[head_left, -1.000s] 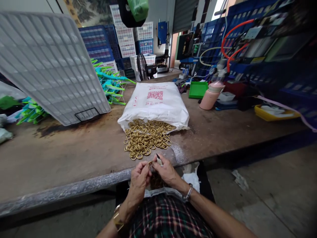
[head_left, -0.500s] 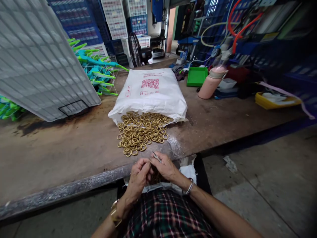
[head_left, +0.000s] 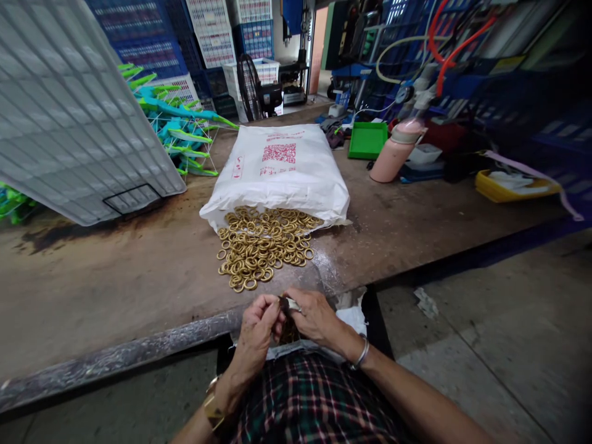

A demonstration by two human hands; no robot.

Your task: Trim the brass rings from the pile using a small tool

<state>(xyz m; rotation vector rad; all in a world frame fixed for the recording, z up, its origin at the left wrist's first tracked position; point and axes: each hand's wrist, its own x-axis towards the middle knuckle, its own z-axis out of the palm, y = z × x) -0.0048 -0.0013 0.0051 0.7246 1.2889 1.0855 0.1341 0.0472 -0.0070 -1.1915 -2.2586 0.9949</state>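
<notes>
My left hand (head_left: 259,324) is closed in a pinch over my lap, with thumb and forefinger together. What it pinches is too small and dark to name. Close beside it, my right hand (head_left: 314,317) is wrapped round a small metal hand tool (head_left: 293,305), whose working end meets the left fingertips. Beneath both hands lies an open white bag (head_left: 354,317) with dark brownish pieces (head_left: 290,333) inside, partly covered by my fingers. Just beyond my hands, a pile of brass-coloured rings (head_left: 259,250) spills from the mouth of a white woven sack (head_left: 282,179) onto the table.
A grey plastic crate (head_left: 87,111) leans at the left, with blue and green plastic parts (head_left: 178,132) behind it. Right of the sack stand a green tray (head_left: 367,140), a pink bottle (head_left: 395,154) and a yellow tray (head_left: 513,188). The bench edge (head_left: 139,348) runs before my lap.
My right hand has turned, and the tool's pointed tip, which stuck up before, now lies against the left fingertips. My left hand has hardly moved.
</notes>
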